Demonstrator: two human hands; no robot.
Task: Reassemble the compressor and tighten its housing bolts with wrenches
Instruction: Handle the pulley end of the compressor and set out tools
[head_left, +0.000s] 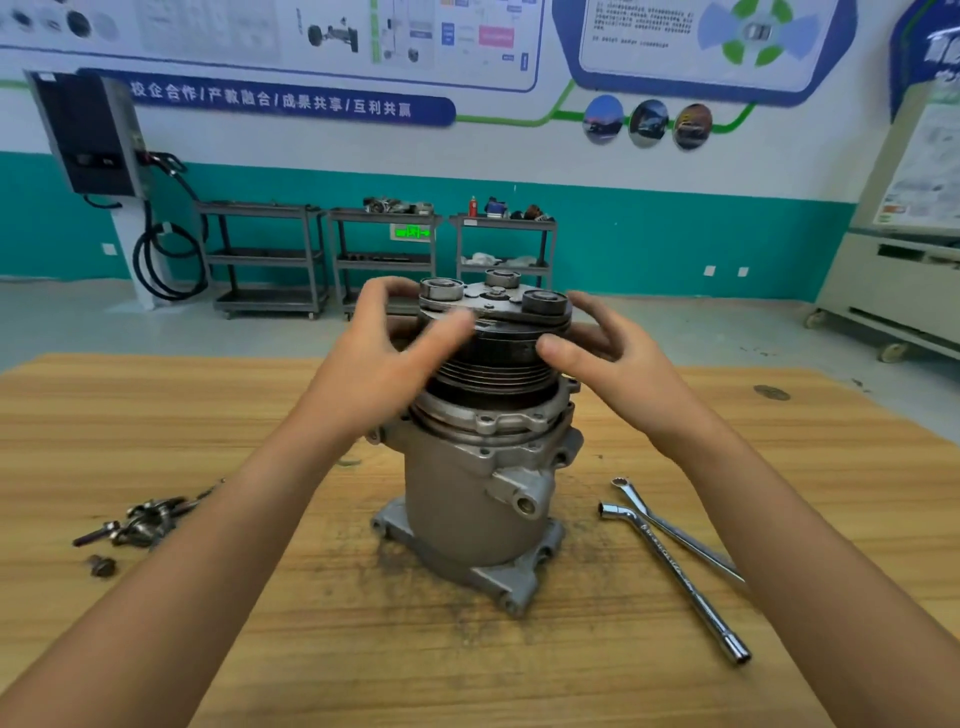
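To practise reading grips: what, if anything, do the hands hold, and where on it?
The pulley atop the compressor, by its rim: left hand wraps it; right hand touches it, grip unclear.

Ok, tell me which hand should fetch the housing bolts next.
Left, probably. The loose bolts lie on the table, on the same side of the compressor as the left hand; the wrenches lie on the side of the right hand.

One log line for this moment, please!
left hand, right hand: on pulley | compressor: upright on table | wrenches: lying right | bolts: loose, left
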